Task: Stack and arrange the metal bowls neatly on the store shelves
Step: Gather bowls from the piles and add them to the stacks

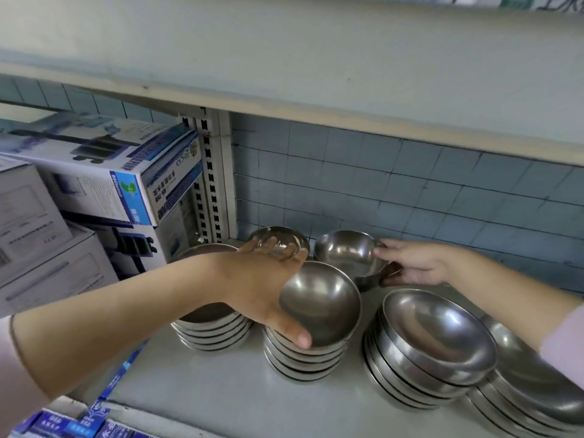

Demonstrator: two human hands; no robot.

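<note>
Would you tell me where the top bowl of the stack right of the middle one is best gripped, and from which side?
Take the top bowl by its rim, thumb inside, coming from the near left. It nests in its stack, so only the rim stands free, and the right arm passes its right side.

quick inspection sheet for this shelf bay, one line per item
surface: pale shelf carrying the bowls
job's things: left stack, middle stack, right stack, far-right stack; tilted bowl atop the middle stack; back bowl behind
clutter: nothing seen
grippers: left hand grips the tilted bowl by its rim; right hand holds the rear right bowl
cables: nothing seen
surroundings: tiled wall; boxes in the left bay; upper shelf overhead
</note>
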